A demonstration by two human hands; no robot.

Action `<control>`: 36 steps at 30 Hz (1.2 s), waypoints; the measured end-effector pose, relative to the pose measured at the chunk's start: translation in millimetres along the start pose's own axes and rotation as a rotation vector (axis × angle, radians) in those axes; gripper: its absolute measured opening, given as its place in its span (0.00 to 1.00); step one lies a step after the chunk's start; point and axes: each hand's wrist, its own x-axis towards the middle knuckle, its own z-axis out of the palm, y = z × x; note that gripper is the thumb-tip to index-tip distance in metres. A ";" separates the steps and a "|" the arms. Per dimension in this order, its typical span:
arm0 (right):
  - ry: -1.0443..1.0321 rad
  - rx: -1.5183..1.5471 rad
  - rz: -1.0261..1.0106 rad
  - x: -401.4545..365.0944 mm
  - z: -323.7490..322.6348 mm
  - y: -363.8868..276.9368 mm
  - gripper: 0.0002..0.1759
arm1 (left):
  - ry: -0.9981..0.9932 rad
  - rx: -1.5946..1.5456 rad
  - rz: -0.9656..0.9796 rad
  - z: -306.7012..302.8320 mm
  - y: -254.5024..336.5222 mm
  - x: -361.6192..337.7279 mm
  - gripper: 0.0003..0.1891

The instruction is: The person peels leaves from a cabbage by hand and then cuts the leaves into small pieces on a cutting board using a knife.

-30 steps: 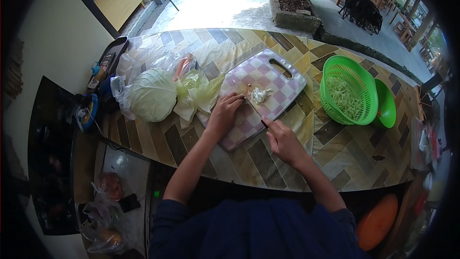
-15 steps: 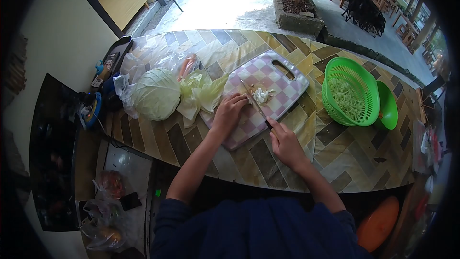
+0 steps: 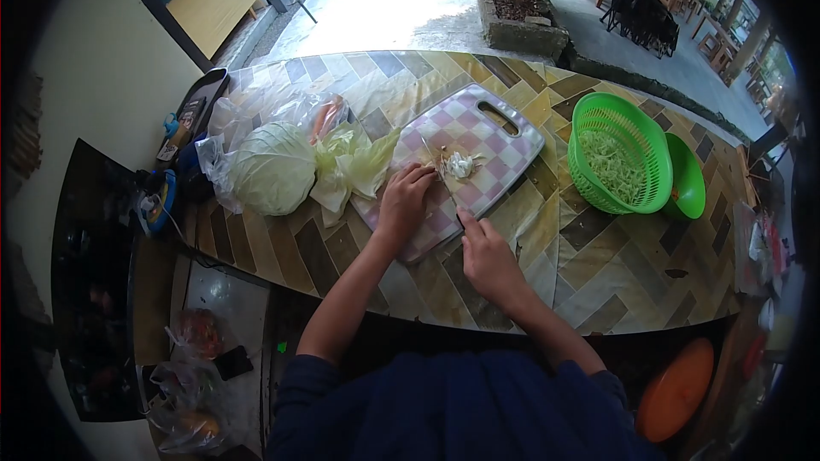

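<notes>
A pink-and-white checkered cutting board [image 3: 446, 123] lies at a slant on the table. My right hand [image 3: 493, 263] is closed around the dark handle of a knife [image 3: 449, 189], its blade pointing away from me over the board. Just left of the blade, my left hand [image 3: 407, 202] presses down with curled fingers; whatever is under the fingertips is mostly hidden. Small chopped white pieces [image 3: 461, 166] form a heap to the right of the blade. Left of the board sit a pale green cabbage [image 3: 273, 169] and loose cabbage leaves [image 3: 354, 162].
A green colander [image 3: 581, 166] with shredded cabbage [image 3: 617, 166] stands at the right, a green bowl [image 3: 690, 177] beside it. Clear plastic bags [image 3: 295, 111] lie behind the cabbage. A dark tray [image 3: 205, 94] sits at the table's far left. Below right is an orange round object [image 3: 676, 390].
My right hand and the knife handle have shifted left, so the blade stands steeper and closer to my left fingers. The whole view has moved slightly.
</notes>
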 end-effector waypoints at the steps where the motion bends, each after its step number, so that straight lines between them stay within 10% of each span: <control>1: -0.020 -0.024 0.022 -0.8 -0.3 -2.7 0.29 | -0.007 -0.006 -0.004 0.3 -0.8 0.0 0.18; 36: 0.049 0.142 -0.030 4.1 4.9 3.4 0.28 | 0.018 -0.055 -0.014 2.5 -3.1 0.0 0.14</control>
